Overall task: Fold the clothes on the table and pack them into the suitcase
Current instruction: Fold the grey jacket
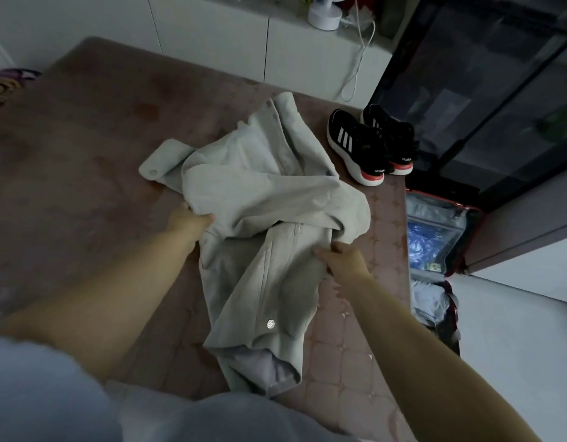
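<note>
A pale grey-green button shirt lies crumpled on the brown table, one cuffed sleeve sticking out to the left. My left hand grips the shirt's left edge, fingers curled into the cloth. My right hand pinches a fold on the shirt's right side near the button placket. An open red-rimmed suitcase stands on the floor to the right of the table, with blue and pale items inside.
A pair of black sneakers with white stripes sits on the table's far right corner. White cabinets with a small white fan and its cord line the back. A dark glass cabinet stands at right.
</note>
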The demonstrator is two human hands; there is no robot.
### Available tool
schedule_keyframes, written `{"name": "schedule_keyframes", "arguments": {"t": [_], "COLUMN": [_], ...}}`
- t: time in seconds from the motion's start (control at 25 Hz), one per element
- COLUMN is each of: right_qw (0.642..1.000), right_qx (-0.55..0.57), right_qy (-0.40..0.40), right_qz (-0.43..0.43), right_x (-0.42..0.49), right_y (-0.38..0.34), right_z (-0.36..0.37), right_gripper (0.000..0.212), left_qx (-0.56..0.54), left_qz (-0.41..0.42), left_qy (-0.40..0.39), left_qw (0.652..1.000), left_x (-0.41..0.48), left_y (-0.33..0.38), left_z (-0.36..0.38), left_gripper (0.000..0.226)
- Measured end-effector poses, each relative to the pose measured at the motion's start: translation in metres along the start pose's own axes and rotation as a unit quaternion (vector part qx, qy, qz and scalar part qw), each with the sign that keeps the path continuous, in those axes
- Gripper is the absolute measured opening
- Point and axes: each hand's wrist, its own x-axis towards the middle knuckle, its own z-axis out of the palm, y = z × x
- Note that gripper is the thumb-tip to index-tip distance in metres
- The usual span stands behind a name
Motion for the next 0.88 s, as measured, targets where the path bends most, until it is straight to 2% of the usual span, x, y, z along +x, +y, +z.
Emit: {"name": "schedule_keyframes", "arguments": {"t": [0.12, 0.2, 0.28, 0.4, 0.44, 0.56, 0.64, 0.72, 0.8, 0.88], "right_qw": [0.990, 0.974, 0.970, 0.970, 0.973, 0.987, 0.984, 0.989, 0.997, 0.999], "right_qx": [0.013, -0.001, -0.049, -0.175, -0.173, -0.058, -0.064, -0.056, -0.041, -0.003], "right_qy": [0.112, 0.177, 0.188, 0.078, 0.065, 0.129, 0.161, 0.134, 0.071, 0.038], "right_qz": [-0.088, -0.140, -0.145, -0.150, -0.136, -0.076, -0.047, -0.020, 0.002, 0.031], "right_x": [-0.001, -0.007, -0.018, -0.021, -0.018, -0.005, 0.011, 0.029, 0.042, 0.050], "right_y": [0.002, 0.010, 0.023, 0.047, 0.049, 0.029, 0.017, 0.005, -0.006, -0.017], "right_z": [-0.012, -0.034, -0.041, -0.019, -0.014, -0.022, -0.032, -0.031, -0.019, -0.006], "right_gripper": [0.015, 0.005, 0.015, 0.027, 0.028, 0.028, 0.039, 0.052, 0.067, 0.076], "left_qx": [0.047, 0.034, 0.050, 0.131, 0.149, 0.151, 0.140, 0.111, 0.119, 0.214], "left_qz": [0.142, 0.227, 0.279, 0.253, 0.228, 0.184, 0.192, 0.214, 0.211, 0.134], "left_qy": [0.062, 0.087, 0.081, 0.097, 0.115, 0.174, 0.191, 0.200, 0.195, 0.185], "left_qw": [0.987, 0.969, 0.955, 0.954, 0.955, 0.956, 0.952, 0.950, 0.951, 0.950], "left_x": [0.007, 0.012, 0.020, 0.041, 0.046, 0.054, 0.055, 0.056, 0.058, 0.056], "left_y": [0.048, 0.083, 0.096, 0.071, 0.058, 0.038, 0.038, 0.040, 0.038, 0.043], "left_z": [-0.024, -0.047, -0.063, -0.072, -0.073, -0.079, -0.082, -0.085, -0.086, -0.084], "left_gripper": [0.040, 0.041, 0.046, 0.050, 0.050, 0.045, 0.041, 0.042, 0.049, 0.065]}}
